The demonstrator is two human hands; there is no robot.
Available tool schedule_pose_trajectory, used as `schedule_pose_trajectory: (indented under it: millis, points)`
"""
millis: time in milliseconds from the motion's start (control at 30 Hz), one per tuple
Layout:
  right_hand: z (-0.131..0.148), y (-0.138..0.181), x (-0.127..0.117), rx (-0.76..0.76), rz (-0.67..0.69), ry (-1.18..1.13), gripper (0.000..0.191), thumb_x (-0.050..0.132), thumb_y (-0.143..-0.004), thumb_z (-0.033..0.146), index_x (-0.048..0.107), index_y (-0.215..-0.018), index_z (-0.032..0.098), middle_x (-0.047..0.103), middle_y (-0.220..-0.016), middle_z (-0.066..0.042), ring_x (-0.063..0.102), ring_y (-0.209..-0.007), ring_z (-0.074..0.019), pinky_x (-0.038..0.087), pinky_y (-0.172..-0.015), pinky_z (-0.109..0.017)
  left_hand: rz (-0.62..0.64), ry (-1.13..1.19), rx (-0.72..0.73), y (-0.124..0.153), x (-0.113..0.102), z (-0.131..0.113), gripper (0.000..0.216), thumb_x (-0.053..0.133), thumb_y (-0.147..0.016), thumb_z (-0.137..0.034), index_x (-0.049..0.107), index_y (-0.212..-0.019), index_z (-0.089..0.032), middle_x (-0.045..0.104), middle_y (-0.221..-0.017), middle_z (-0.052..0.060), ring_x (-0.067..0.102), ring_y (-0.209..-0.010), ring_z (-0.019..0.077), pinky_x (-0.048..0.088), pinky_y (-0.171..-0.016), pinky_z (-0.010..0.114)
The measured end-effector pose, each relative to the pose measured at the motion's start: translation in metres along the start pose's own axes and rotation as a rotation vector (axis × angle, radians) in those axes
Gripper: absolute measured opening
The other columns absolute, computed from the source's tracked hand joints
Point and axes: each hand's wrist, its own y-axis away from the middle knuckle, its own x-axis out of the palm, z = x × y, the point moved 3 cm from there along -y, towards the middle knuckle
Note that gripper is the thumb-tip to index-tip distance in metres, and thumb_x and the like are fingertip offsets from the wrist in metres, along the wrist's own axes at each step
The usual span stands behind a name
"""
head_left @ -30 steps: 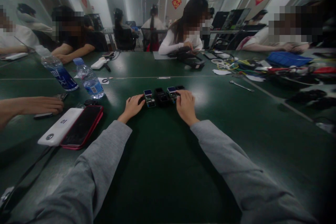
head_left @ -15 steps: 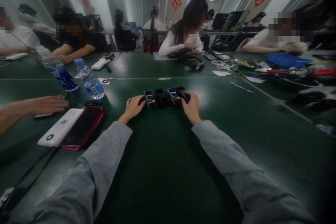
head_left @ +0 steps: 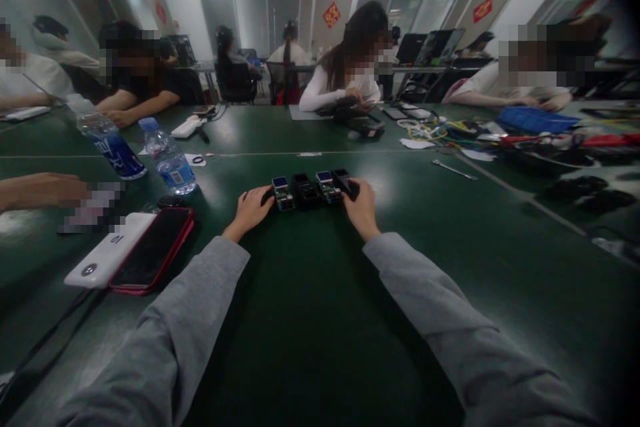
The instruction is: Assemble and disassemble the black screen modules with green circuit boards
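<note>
A short row of small black modules lies on the green table (head_left: 320,320) in front of me; two of them (head_left: 283,192) (head_left: 327,186) have blue screens, with a plain black module (head_left: 305,190) between. My left hand (head_left: 251,208) rests at the row's left end, fingers curled round a small dark piece there. My right hand (head_left: 361,207) is at the right end, its fingers closed on the outermost black module (head_left: 344,183).
A white power bank (head_left: 110,257) and a red-cased phone (head_left: 153,257) lie at my left, with two water bottles (head_left: 167,161) (head_left: 107,142) behind them. A neighbour's hand (head_left: 43,190) rests at far left. Cables, tools and a blue tray (head_left: 535,120) crowd the far right. Several people sit round the table.
My right hand slid from over the right blue-screen module to the row's right end and took hold of the outermost black module. The left hand stayed put.
</note>
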Motion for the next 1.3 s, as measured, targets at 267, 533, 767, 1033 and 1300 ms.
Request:
schedule_pose_trajectory:
  millis: [267,533,767,1033,1300]
  points:
    - [0.003,-0.001,-0.002,0.033,-0.019,-0.071,0.04,0.061,-0.076,0.017,0.057,-0.115,0.018,0.058,-0.114,-0.011,0.052,-0.108,-0.0257,0.042,-0.095,-0.045,0.01,-0.031,-0.021,0.002,-0.003,-0.005,0.043,0.039,-0.095,-0.041,0.046,-0.135,-0.025,0.051,-0.141,0.005,0.043,-0.132,0.0232,0.028,-0.112,0.048]
    - [-0.02,-0.007,-0.002,0.378,-0.199,-0.43,0.045,0.058,-0.082,0.045,0.055,-0.116,0.016,0.061,-0.111,-0.011,0.057,-0.104,-0.0245,0.046,-0.092,-0.043,-0.001,-0.02,0.001,-0.001,0.002,0.001,0.043,0.041,-0.095,-0.041,0.046,-0.134,-0.025,0.051,-0.141,0.006,0.044,-0.131,0.0236,0.029,-0.111,0.049]
    - [-0.013,-0.004,-0.002,0.243,-0.132,-0.294,0.04,0.061,-0.08,0.033,0.056,-0.116,0.016,0.059,-0.112,-0.011,0.055,-0.105,-0.0235,0.043,-0.095,-0.043,-0.008,-0.025,0.005,-0.001,0.003,0.003,0.043,0.04,-0.095,-0.041,0.046,-0.134,-0.024,0.052,-0.14,0.006,0.045,-0.131,0.0235,0.029,-0.111,0.05]
    - [0.001,-0.003,-0.004,0.138,-0.025,-0.061,0.043,0.061,-0.075,0.016,0.057,-0.118,0.018,0.052,-0.114,-0.012,0.047,-0.11,-0.0258,0.039,-0.097,-0.045,-0.005,-0.022,-0.004,-0.001,0.001,0.0,0.042,0.04,-0.095,-0.04,0.046,-0.134,-0.025,0.052,-0.14,0.005,0.045,-0.13,0.0235,0.029,-0.111,0.05]
    - [-0.001,-0.004,-0.003,0.127,-0.05,-0.023,0.041,0.064,-0.076,0.021,0.059,-0.116,0.018,0.049,-0.111,-0.011,0.044,-0.108,-0.0254,0.037,-0.098,-0.044,-0.005,-0.016,-0.009,-0.001,0.0,-0.002,0.041,0.041,-0.094,-0.04,0.047,-0.133,-0.026,0.053,-0.139,0.005,0.045,-0.13,0.0235,0.029,-0.111,0.05]
